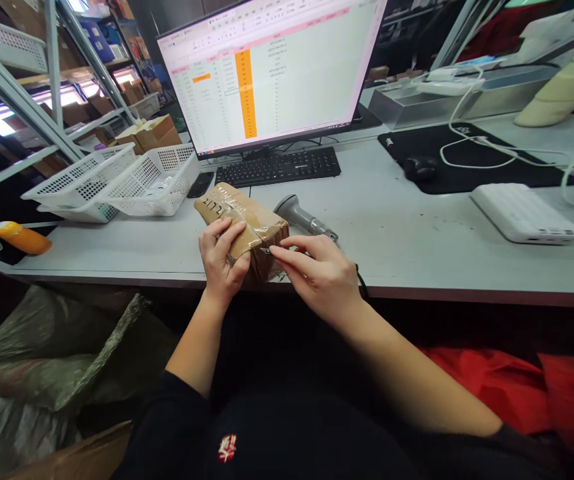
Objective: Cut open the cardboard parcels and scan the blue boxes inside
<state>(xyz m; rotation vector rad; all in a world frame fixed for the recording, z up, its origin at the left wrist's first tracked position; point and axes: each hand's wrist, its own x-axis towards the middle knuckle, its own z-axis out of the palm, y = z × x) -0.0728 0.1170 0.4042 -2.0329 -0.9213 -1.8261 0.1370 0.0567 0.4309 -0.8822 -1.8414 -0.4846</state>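
Observation:
A small cardboard box (pixel 239 207) wrapped in clear tape, with handwritten digits on top, is tilted at the desk's front edge. My left hand (pixel 221 257) is closed on its near left side, fingers over the top and thumb at the front edge. At the box's right end, my right hand (pixel 319 270) has thumb and forefinger pinched together against the taped edge. A small dark, shiny bit shows at those fingertips, too small to name. Just behind the box lies a grey handheld barcode scanner (pixel 304 215), its handle partly hidden by my right hand.
A monitor (pixel 297 87) with a spreadsheet stands behind a black keyboard (pixel 281 167). White plastic baskets (pixel 151 180) are at the left, near an orange bottle (pixel 21 238). To the right are a black mouse (pixel 420 168) on a mat and a white power bank (pixel 524 213) with cables nearby.

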